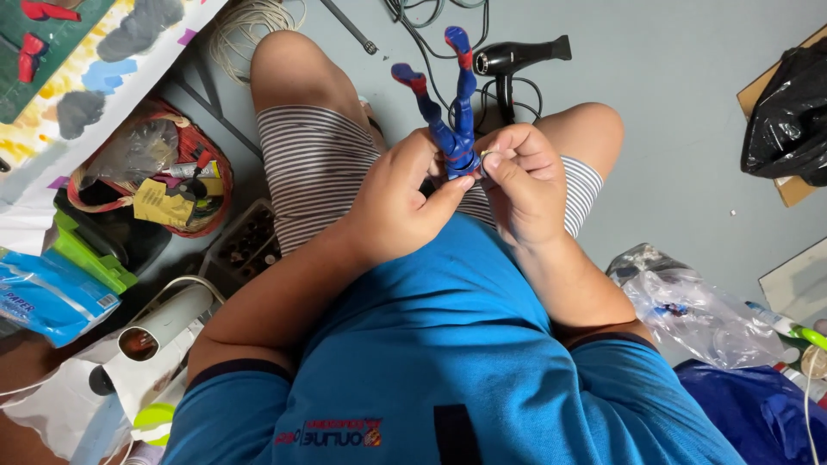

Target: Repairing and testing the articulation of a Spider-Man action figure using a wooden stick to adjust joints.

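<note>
A blue and red toy figure (450, 103) sticks up over my lap with its two legs pointing away from me. My left hand (398, 200) wraps the figure's lower body from the left, thumb pressed near its hips. My right hand (522, 182) pinches the same spot from the right, and a small pale part shows between its fingertips. The figure's upper body is hidden inside my hands. I sit on the floor in striped shorts and a blue shirt.
A black hair dryer (517, 58) and cables lie past my knees. At left are a red basket (155, 176), a green case (90, 254), a blue packet (47, 297) and a white tube (164, 323). Clear plastic bags (698, 314) and a black bag (788, 116) sit right.
</note>
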